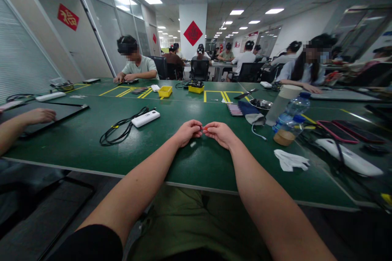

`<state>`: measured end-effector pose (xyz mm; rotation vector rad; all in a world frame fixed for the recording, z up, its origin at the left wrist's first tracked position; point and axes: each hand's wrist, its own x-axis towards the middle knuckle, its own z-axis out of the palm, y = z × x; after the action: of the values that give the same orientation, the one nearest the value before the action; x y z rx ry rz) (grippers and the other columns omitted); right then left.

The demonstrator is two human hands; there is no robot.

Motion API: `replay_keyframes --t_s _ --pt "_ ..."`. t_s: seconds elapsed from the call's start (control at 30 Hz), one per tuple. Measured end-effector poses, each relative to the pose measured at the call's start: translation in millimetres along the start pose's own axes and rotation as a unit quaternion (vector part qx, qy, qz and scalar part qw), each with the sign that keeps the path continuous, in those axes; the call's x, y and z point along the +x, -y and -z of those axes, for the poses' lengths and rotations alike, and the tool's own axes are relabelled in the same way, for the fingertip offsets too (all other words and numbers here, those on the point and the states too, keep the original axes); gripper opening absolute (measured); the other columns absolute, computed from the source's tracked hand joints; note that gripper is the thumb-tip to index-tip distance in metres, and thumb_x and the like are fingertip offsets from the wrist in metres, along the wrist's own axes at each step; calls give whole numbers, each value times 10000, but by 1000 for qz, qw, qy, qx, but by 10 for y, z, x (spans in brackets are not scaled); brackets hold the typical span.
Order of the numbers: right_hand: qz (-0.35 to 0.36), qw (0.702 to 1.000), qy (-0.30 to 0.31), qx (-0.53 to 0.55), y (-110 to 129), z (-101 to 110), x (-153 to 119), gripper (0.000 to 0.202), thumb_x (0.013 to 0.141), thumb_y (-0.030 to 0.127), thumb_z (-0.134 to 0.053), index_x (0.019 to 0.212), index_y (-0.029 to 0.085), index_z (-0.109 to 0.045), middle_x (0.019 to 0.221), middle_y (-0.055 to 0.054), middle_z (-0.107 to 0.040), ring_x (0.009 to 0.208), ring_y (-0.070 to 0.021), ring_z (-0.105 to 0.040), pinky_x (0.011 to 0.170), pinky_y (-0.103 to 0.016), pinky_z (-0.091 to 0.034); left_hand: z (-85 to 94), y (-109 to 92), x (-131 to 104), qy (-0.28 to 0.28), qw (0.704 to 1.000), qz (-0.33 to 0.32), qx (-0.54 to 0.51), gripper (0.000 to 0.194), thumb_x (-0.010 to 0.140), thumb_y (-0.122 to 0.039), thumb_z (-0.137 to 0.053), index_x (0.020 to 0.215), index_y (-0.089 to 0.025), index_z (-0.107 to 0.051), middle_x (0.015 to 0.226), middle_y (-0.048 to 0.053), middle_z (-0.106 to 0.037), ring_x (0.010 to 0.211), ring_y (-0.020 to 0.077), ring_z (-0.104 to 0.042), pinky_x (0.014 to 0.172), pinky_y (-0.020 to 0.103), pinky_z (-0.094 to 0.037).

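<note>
My left hand [187, 133] and my right hand [221, 134] meet above the green table [171, 165], fingertips almost touching. A small red piece [205, 129] is pinched between the thumb and fingers of my right hand; its kind is too small to tell. The left thumb and fingers are closed in a pinch at its left side, and what they hold is mostly hidden. Just below my left hand, a tiny whitish piece [192, 144] lies on the tabletop.
A white power bank [145, 118] with black cables [118, 130] lies left. At right are a white glove [290, 160], bottles [284, 132], a metal bowl [260, 104] and phones [337, 131]. Yellow trays [165, 91] stand farther back. A co-worker's hand [43, 116] is at left.
</note>
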<state>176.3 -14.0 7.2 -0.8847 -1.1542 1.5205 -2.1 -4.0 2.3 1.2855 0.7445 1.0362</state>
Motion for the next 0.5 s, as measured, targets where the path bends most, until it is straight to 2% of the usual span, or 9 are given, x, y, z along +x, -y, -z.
replay_keyframes --t_s 0.13,0.27,0.4,0.5 --pt "0 1000 7 -1 10 3 -9 146 644 69 -709 759 128 -641 818 -85 -709 720 -154 -680 693 -259 -561 -4 -15 -3 -9 1000 -5 13 220 732 -59 -575 939 -126 -539 816 41 -642 565 71 -593 508 176 -470" --pt "-1 1000 1 2 13 0 -12 161 649 82 -723 781 121 -639 795 -88 -704 720 -157 -681 716 -266 -559 11 -2 13 -8 1000 12 -17 206 761 -66 -547 959 -124 -545 904 82 -651 641 99 -638 565 207 -511" --pt "0 1000 3 2 14 -4 -10 160 660 81 -720 790 123 -638 775 -81 -700 725 -158 -682 716 -267 -561 19 1 11 -5 999 17 -39 199 775 -64 -533 964 -122 -559 870 77 -650 646 101 -642 603 223 -529" --pt "0 1000 2 -4 0 2 -5 167 656 77 -723 790 127 -637 752 -67 -693 700 -152 -680 691 -260 -564 13 -4 3 -9 1000 10 -23 215 755 -70 -578 964 -122 -567 814 55 -642 632 101 -638 575 204 -521"
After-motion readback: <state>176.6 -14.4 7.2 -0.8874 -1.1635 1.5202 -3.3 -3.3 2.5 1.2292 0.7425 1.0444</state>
